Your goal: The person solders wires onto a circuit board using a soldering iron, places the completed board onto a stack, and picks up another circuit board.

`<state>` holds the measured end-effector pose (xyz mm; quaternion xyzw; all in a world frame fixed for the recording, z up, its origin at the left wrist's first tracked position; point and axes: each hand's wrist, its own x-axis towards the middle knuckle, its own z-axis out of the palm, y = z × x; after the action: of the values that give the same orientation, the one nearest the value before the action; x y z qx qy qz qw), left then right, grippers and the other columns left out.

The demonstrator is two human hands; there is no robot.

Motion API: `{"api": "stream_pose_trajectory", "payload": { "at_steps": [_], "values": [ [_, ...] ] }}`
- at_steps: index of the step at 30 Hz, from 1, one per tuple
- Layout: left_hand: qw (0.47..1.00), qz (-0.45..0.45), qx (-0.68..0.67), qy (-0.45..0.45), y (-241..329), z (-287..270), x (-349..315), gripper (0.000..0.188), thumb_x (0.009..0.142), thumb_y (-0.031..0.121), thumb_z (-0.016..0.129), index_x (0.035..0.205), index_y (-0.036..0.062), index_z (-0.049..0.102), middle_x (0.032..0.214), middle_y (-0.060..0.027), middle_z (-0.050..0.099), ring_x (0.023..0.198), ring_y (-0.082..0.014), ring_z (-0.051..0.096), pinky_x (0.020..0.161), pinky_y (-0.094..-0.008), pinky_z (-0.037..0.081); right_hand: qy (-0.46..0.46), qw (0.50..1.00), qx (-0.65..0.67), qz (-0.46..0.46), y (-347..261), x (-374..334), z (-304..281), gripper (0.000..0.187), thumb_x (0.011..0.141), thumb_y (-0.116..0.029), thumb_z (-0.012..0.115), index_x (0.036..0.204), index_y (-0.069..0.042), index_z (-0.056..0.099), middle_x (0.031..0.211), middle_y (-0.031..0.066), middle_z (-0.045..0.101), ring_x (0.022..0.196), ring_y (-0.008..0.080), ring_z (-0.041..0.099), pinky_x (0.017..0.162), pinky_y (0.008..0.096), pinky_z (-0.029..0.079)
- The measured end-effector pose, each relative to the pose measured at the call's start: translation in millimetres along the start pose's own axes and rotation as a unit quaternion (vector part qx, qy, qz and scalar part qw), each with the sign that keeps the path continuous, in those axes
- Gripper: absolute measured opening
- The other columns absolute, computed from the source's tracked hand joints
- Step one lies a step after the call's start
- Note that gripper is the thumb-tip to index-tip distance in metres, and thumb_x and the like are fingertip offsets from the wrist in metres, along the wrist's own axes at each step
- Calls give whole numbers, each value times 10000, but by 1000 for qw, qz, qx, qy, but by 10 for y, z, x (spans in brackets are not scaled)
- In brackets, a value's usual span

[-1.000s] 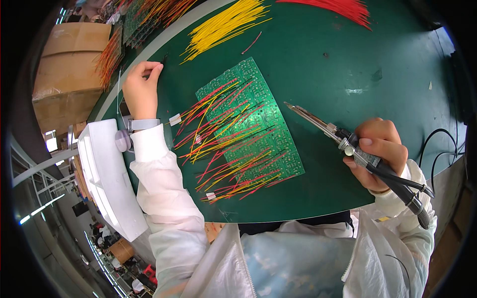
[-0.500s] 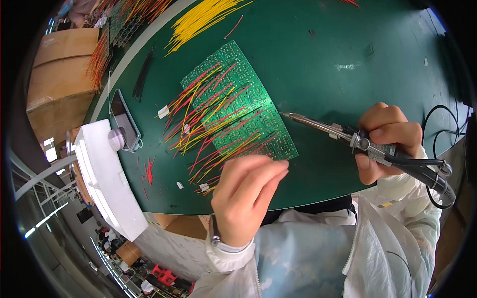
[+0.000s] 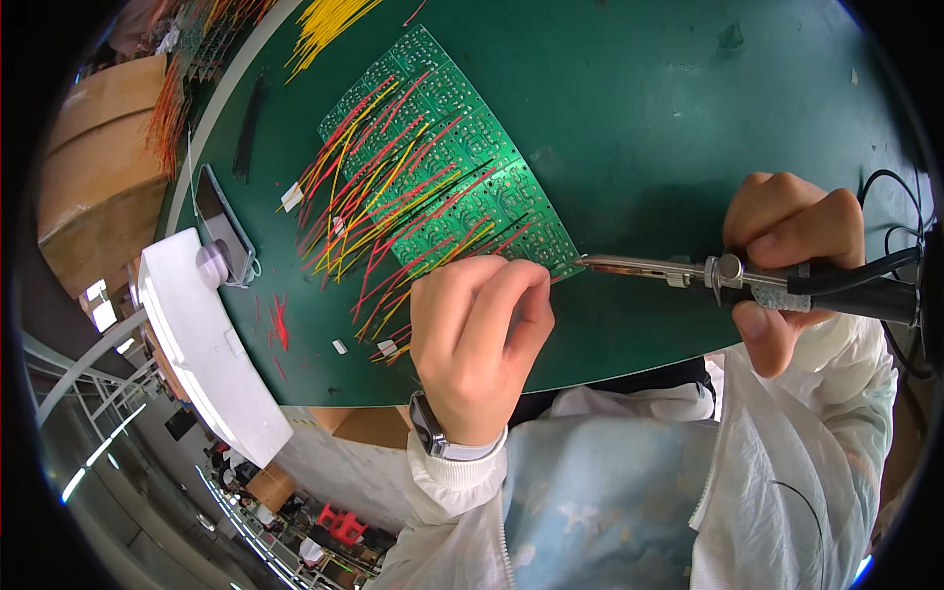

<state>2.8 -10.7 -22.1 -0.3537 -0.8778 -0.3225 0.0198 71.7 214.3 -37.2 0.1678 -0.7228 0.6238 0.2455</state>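
Has slid the soldering iron [image 3: 728, 272] down the right edge of the circuit board [image 3: 472, 152] since the earlier frame, to the lower right corner. Brings tip and left hand [image 3: 467, 344] together there, narrowing the work to that corner; hard to judge whether tip and board touch. Has the board flat on the green counter [image 3: 629, 118], with red and yellow wires [image 3: 339, 211] fanned past the left side. Pinches left thumb and fingers; impossible to tell whether around a wire or nothing. Clasps the iron's handle in the right hand's [image 3: 806, 231] grip. Shows, farther left, red clippings [image 3: 281, 323], a phone [image 3: 224, 226] and a black wire bundle [image 3: 249, 128]. Can read no brand or writing, even on small white tags [image 3: 291, 197] among the wires.
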Motion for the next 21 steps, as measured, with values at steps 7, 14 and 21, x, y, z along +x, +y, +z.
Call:
{"api": "stream_pose_trajectory", "payload": {
  "at_steps": [7, 14, 21],
  "values": [
    [1000, 27, 0, -7, -10, 0, 34, 314, 553, -90, 702, 816, 61, 622, 785, -29, 544, 682, -199, 530, 605, -328, 401, -22, 1000, -13, 8, -8, 2, 8, 377, 643, -123, 673, 872, -35, 386, 651, 80, 451, 503, 116, 373, 430, 241, 314],
    [1000, 19, -9, 1, -6, 21, 5, 323, 540, -105, 699, 814, 49, 627, 787, -40, 546, 667, -202, 520, 581, -319, 403, -43, 999, -8, 14, -4, 16, -6, 384, 667, -128, 674, 891, -31, 377, 666, 82, 441, 506, 115, 352, 442, 245, 305],
    [1000, -2, -8, 11, 9, 40, 2, 298, 551, -116, 684, 802, 32, 620, 784, -56, 543, 661, -206, 530, 548, -305, 425, 63, 998, 8, -23, 141, -229, 86, 393, 680, -136, 685, 899, -28, 378, 672, 85, 441, 512, 117, 353, 450, 251, 300]
  ]
}}
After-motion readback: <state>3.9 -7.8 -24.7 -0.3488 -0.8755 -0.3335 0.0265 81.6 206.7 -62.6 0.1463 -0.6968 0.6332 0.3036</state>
